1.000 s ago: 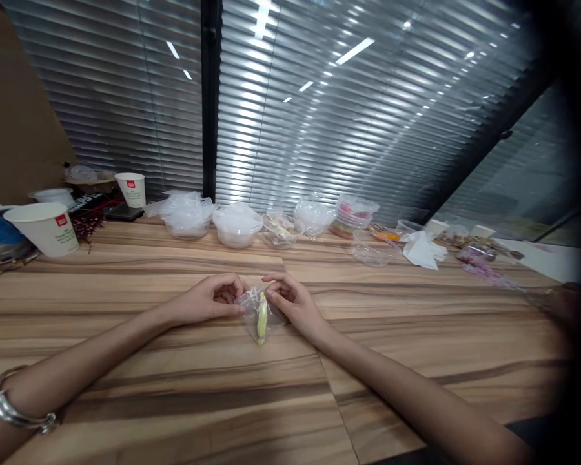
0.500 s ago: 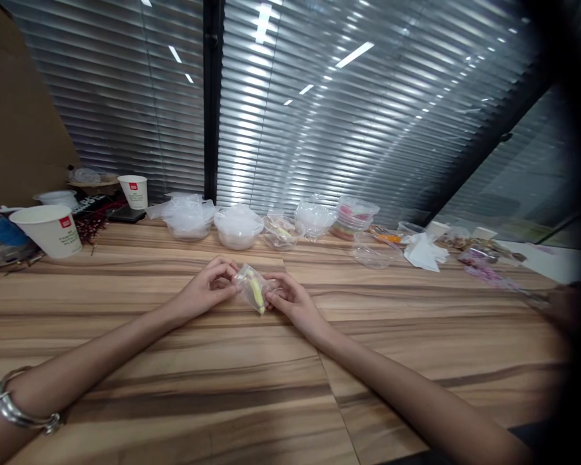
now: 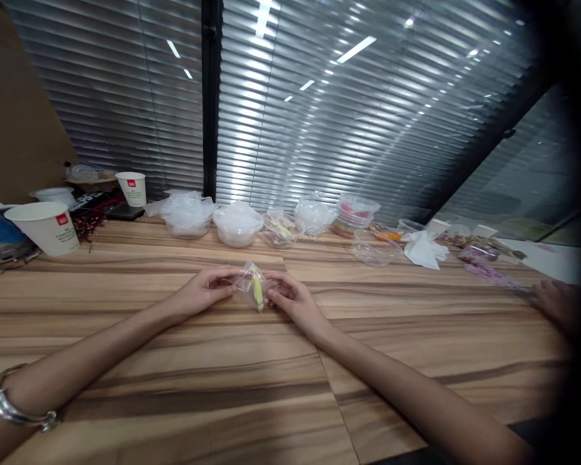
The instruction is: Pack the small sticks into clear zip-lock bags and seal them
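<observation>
Between my two hands is a small clear plastic bag (image 3: 244,283) with a slim yellow-green item (image 3: 257,289) inside; its exact kind is too small to make out. My left hand (image 3: 204,292) pinches the bag's left side, its fingertips partly behind the plastic. On the other side, my right hand (image 3: 292,299) grips the bag's right edge between thumb and fingers. The bag is held just over the wooden table (image 3: 213,394), in front of a row of plastic tubs.
Along the back stand lidded tubs (image 3: 238,226), an open clear bowl (image 3: 284,230) with wrapped pieces, and stacked containers (image 3: 353,216). Paper cups (image 3: 48,229) are at the left. White tissue (image 3: 423,250) lies at the right, near another person's hand (image 3: 556,303).
The bag has turned slightly, so the yellow-green item stands more upright in view. My left fingers have straightened along the bag. The other person's hand at the right shows more clearly.
</observation>
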A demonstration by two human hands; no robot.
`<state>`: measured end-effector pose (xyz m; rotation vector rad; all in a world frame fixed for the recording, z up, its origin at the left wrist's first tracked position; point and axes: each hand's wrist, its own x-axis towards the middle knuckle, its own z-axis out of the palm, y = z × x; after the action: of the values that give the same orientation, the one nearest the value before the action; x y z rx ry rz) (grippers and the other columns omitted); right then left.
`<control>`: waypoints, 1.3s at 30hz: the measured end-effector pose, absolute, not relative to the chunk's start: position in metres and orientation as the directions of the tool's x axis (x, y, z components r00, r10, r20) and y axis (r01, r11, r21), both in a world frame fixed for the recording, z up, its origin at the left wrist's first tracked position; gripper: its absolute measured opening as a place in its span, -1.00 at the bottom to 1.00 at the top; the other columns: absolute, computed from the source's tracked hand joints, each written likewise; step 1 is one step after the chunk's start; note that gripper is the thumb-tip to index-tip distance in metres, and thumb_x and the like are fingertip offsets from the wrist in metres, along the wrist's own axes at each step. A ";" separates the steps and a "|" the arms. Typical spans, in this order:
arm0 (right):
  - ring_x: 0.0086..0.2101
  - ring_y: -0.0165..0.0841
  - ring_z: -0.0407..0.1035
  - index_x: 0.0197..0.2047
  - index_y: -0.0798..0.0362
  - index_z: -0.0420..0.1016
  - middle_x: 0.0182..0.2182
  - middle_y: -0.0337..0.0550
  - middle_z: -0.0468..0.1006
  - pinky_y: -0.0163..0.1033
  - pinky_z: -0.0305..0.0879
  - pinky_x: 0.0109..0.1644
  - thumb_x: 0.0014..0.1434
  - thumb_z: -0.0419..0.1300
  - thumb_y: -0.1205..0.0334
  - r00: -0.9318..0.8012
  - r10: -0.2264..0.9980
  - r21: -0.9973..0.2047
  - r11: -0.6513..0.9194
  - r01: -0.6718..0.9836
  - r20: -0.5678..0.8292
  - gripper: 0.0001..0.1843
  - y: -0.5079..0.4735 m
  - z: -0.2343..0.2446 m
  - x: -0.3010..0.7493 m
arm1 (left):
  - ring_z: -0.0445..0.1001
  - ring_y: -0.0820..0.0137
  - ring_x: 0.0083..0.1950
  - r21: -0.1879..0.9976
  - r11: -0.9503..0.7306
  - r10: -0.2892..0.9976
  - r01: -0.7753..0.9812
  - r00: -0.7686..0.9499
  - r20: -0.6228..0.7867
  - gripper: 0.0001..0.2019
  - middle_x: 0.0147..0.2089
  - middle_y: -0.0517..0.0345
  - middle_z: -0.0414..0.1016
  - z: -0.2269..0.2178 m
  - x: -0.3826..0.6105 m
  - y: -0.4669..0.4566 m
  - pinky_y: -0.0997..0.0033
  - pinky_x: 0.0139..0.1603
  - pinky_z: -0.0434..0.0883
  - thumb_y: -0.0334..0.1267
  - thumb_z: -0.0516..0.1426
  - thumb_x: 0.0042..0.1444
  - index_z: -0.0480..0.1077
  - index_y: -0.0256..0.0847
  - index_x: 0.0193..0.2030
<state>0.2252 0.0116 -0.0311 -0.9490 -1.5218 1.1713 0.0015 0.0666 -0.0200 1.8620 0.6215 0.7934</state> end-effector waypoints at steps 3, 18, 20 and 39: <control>-0.28 -0.37 0.37 -0.02 0.00 0.34 -0.25 -0.16 0.47 -0.22 0.31 -0.16 0.12 0.14 0.23 -0.222 0.948 -0.971 0.237 0.023 0.227 -0.68 0.011 -0.031 0.226 | 0.32 0.24 0.12 0.945 -0.323 0.715 0.050 0.667 0.209 -0.58 0.12 0.07 0.37 -0.021 0.001 0.067 0.20 0.17 0.19 -0.30 0.14 0.05 0.31 -0.15 0.09; -0.39 -0.45 0.33 0.10 -0.08 0.10 -0.35 -0.26 0.38 -0.30 0.28 -0.28 0.07 0.20 0.23 -0.238 0.947 -0.976 0.217 -0.018 0.215 -0.45 0.010 -0.031 0.223 | 0.25 0.18 0.19 0.976 -0.216 0.719 0.017 0.679 0.147 -0.60 0.14 0.10 0.35 -0.010 0.000 0.062 0.17 0.23 0.07 -0.26 0.16 0.02 0.37 -0.11 0.05; -0.44 -0.47 0.30 0.09 -0.08 0.12 -0.39 -0.28 0.37 -0.34 0.27 -0.35 0.06 0.21 0.23 -0.217 0.952 -0.974 0.225 0.014 0.217 -0.46 0.008 -0.030 0.222 | 0.26 0.19 0.18 0.980 -0.198 0.709 -0.001 0.691 0.144 -0.62 0.12 0.08 0.38 -0.011 0.000 0.063 0.16 0.23 0.08 -0.27 0.15 0.03 0.38 -0.13 0.04; -0.23 -0.34 0.37 -0.11 0.07 0.36 -0.20 -0.11 0.47 -0.22 0.29 -0.14 0.08 0.18 0.20 -0.236 0.944 -0.963 0.258 0.082 0.233 -0.71 0.007 -0.025 0.220 | 0.29 0.21 0.16 0.984 -0.174 0.686 -0.036 0.713 0.147 -0.61 0.11 0.04 0.38 -0.007 0.002 0.060 0.21 0.19 0.14 -0.31 0.14 0.04 0.35 -0.18 0.06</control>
<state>0.2201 0.0069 -0.0248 -0.9835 -1.5648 1.1229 0.0016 0.0603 -0.0069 1.6338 0.5346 0.6971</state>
